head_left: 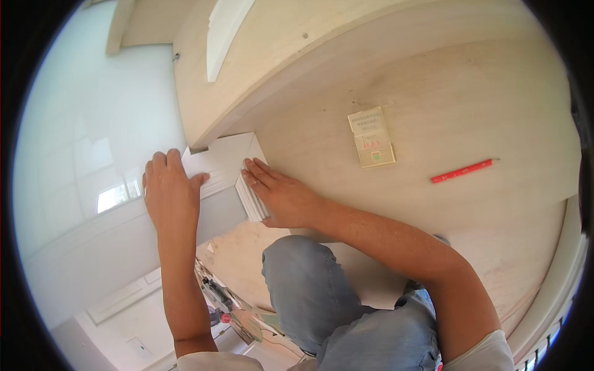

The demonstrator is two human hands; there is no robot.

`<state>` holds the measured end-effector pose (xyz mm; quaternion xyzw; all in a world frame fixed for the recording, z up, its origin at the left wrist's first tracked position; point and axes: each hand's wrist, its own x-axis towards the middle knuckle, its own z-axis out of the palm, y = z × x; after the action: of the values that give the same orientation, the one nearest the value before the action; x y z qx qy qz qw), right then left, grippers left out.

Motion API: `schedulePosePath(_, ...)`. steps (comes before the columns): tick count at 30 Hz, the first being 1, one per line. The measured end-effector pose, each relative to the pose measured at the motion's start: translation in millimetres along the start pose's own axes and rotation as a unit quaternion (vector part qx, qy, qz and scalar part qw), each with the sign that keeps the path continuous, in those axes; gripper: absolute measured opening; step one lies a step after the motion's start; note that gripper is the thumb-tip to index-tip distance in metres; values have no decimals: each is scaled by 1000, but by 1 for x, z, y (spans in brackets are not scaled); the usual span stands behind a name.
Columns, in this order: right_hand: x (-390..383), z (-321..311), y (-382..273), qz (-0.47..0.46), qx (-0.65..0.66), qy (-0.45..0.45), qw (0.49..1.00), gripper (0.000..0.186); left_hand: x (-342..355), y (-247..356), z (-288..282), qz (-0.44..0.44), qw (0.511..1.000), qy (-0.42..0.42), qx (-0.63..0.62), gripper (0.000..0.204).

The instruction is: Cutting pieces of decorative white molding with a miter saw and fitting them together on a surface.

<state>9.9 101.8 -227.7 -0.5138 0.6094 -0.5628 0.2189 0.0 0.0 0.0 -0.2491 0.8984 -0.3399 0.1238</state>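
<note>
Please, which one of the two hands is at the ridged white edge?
The right hand, which rests against the ridged white edge. The left hand is apart from that edge, farther left, beside the glossy pale panel.

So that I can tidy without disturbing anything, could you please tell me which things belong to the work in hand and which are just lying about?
Seemingly in use:
white ribbed piece, right hand on it, left hand close by

Seemingly just lying about:
gold-coloured box
red pencil, though possibly a marking tool
</note>
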Motion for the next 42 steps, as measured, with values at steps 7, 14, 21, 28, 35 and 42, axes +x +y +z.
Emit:
schedulePosePath(7,-43,1,-17,21,-39,20,999,69,7,-3,-6,-43,992,-86,-83,35)
schedulePosePath(14,-90,-45,-50,-43,-225,102,968,43,-14,-18,-67,-63,951,-186,-239,28)
schedulePosePath(21,-185,-154,-75,-48,-372,55,925,44,-102,-5,19,-106,795,-95,-590,39)
schedulePosePath(28,-230,-185,-84,28,-409,-43,911,55,-148,62,99,-163,648,-129,-733,59)
schedulePosePath(35,-214,-170,-90,110,-391,-47,912,86,-178,74,133,-106,716,-135,-677,62)
schedulePosePath(42,-199,-149,-83,125,-398,-17,909,86,-139,118,130,47,823,54,-564,76)
